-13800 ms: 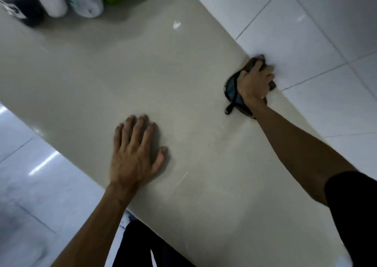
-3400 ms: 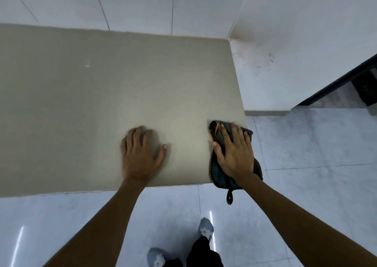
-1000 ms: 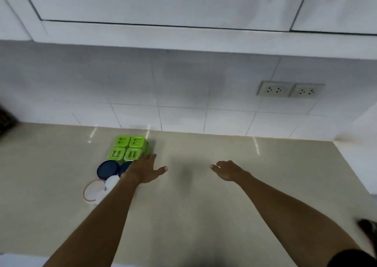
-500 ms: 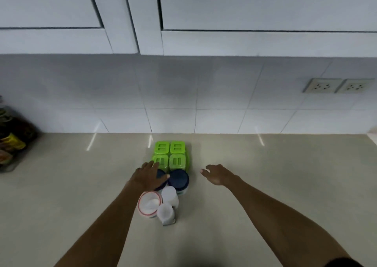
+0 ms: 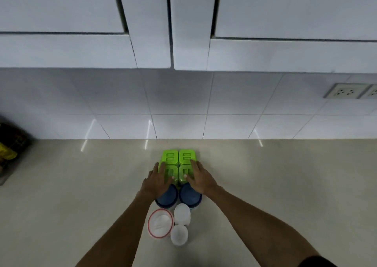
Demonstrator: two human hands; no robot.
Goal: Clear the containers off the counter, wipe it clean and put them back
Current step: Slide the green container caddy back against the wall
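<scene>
2 hands, left [image 5: 156, 182] and right [image 5: 201, 180], spread flat on green containers [image 5: 178, 157], gripping nothing; no legible writing.

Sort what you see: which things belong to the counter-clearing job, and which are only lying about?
Job:
four lime-green square-lidded plastic containers
two blue-lidded round jars
red-rimmed round tub
two white-capped bottles
beige stone counter

Lying about:
dark packets at the left edge
grey wall sockets

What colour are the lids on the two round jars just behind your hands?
Dark blue lids, seen best in the head view.
</scene>
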